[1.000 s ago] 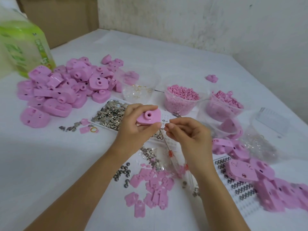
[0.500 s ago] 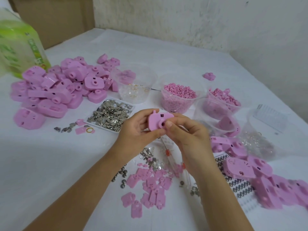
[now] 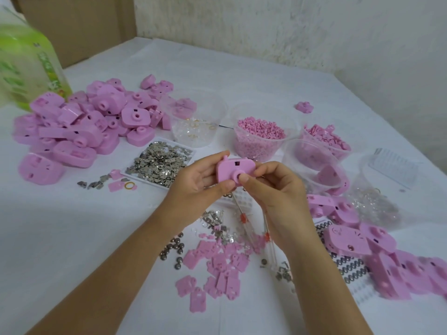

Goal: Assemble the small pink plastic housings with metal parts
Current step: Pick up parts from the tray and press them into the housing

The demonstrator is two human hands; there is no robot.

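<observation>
White-covered table [image 3: 60, 238] against a scuffed wall [image 3: 290, 32]. I've got one pink housing [image 3: 229, 169] up over the middle of the table, fingers of my left hand [image 3: 196, 187] and right hand [image 3: 273, 197] pinching it from either side. Looks light and stiff, probably slick, so I'd grip the flat sides, gently.

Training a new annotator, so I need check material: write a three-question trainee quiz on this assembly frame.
1. True or false: both the left hand and the right hand grip the small pink camera-shaped plastic housing.
2. The heap of small silver metal plates lies where from the held housing? A) to its left B) to its right C) inside a cup
3. Fill in: the clear plastic cup just behind the housing is heaped with tiny ___ pellets.
Key: 1 true; 2 A; 3 pink.
</observation>
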